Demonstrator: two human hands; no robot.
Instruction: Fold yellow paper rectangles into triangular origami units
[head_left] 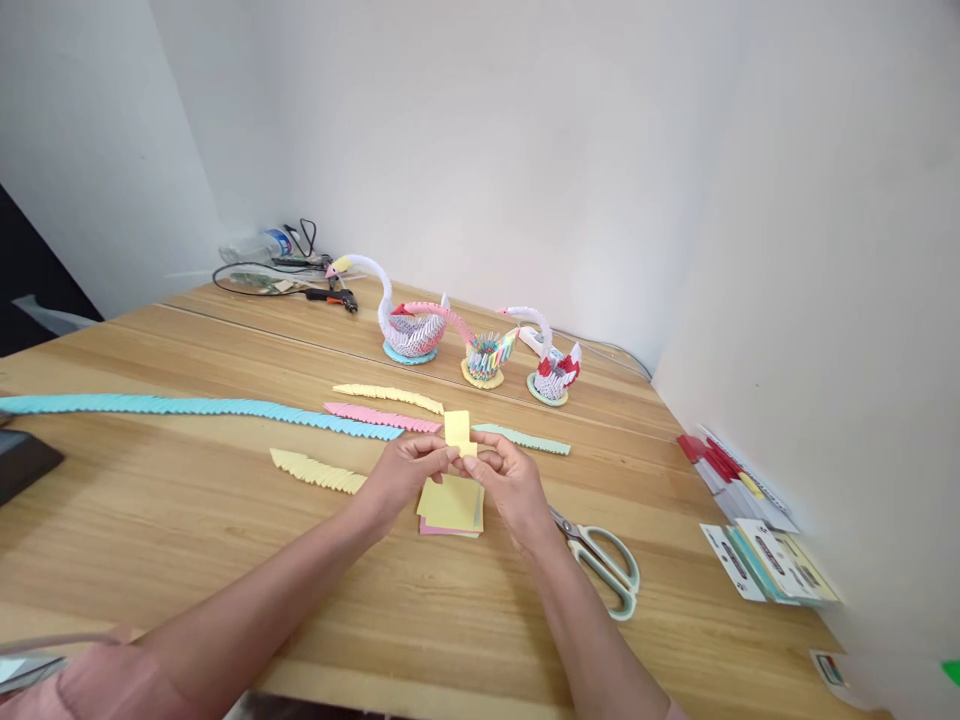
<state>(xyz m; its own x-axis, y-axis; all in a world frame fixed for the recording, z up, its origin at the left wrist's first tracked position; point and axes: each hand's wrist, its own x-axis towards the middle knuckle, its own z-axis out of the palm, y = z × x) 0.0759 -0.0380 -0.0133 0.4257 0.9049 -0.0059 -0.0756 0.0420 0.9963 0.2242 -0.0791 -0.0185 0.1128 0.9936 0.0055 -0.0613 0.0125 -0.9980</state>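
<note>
A small yellow paper piece (457, 427), partly folded, is held up over the middle of the table. My left hand (409, 467) pinches its lower left edge. On the other side, my right hand (510, 480) pinches its lower right part between thumb and fingers. Right below both hands lies a stack of square paper sheets (451, 505), yellow on top with pink showing under it. Rows of folded paper pieces lie around the hands: a long blue row (202, 406), a pink row (382, 415), yellow rows (319, 471) and a pale green row (525, 438).
Three folded-paper swans, a large white one (411, 335), a multicoloured one (484, 358) and a red-and-white one (553, 378), stand at the back. Scissors (604, 565) lie beside my right forearm. Paper packs (765, 560) rest at the right wall. A glue gun (334, 296) and plastic bottle (259, 246) lie back left.
</note>
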